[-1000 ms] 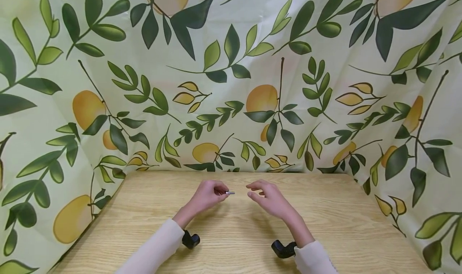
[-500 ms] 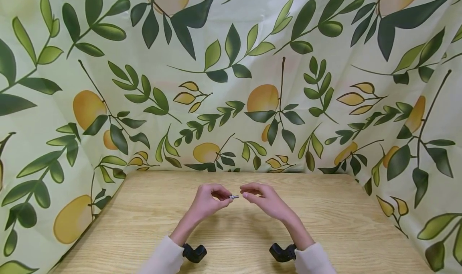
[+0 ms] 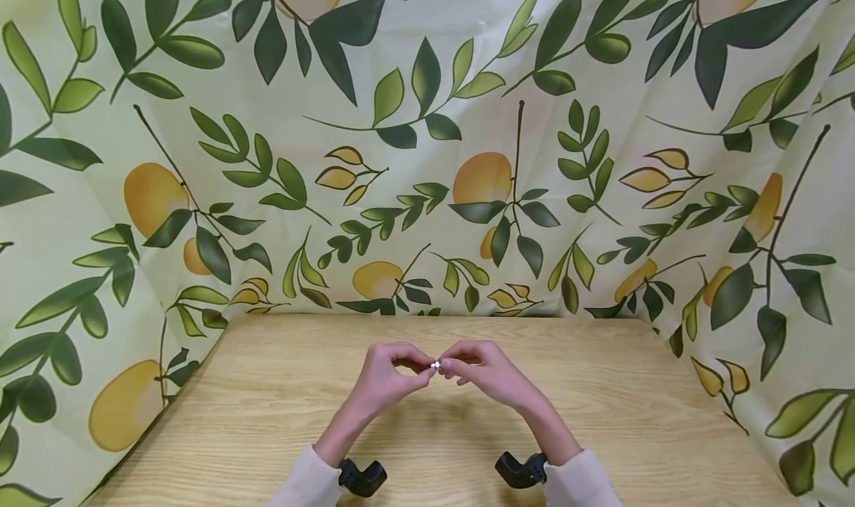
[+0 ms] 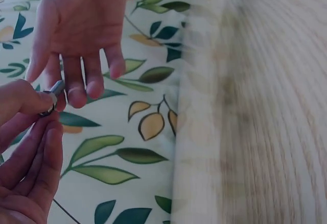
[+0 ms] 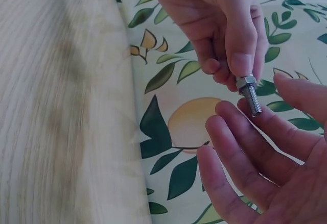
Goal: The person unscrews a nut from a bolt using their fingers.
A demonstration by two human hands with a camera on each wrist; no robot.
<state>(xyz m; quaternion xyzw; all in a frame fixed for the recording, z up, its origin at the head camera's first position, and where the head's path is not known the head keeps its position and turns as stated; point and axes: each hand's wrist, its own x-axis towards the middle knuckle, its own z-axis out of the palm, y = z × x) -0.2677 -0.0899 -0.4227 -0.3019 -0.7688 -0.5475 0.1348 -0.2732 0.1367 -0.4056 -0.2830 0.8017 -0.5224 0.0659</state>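
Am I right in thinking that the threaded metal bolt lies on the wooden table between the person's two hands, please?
Not quite: the threaded metal bolt does not lie on the wooden table; the left hand pinches it, as the right wrist view shows. It is between that hand and the right hand, though.

The right hand (image 3: 490,373) is closer to the bolt (image 5: 248,92) now, its fingertips right by it. The left hand (image 3: 389,373) has moved the bolt a bit right.
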